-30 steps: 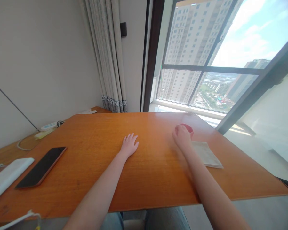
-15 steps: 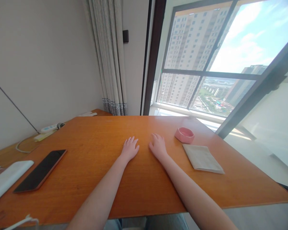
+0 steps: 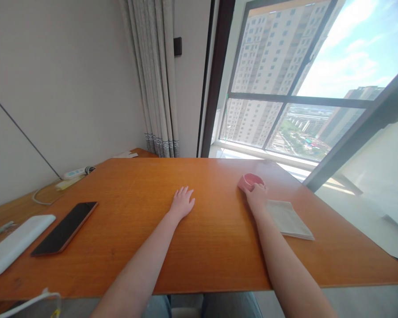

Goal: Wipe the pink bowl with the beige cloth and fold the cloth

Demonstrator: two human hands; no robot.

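Right hand (image 3: 258, 195) clamped on the near-right rim of a pink angular-sided bowl (image 3: 247, 182), toward the desk's (image 3: 212, 247) far right corner; rim likely gives an easy hold. Can't tell if it's lifted. Left hand (image 3: 181, 204) flat mid-desk, fingers apart, probably bracing. Folded pale-grey fabric cloth (image 3: 291, 218) lies near the right edge.

Right fingers (image 3: 254, 188) — gripping pink bowl (image 3: 244, 182).
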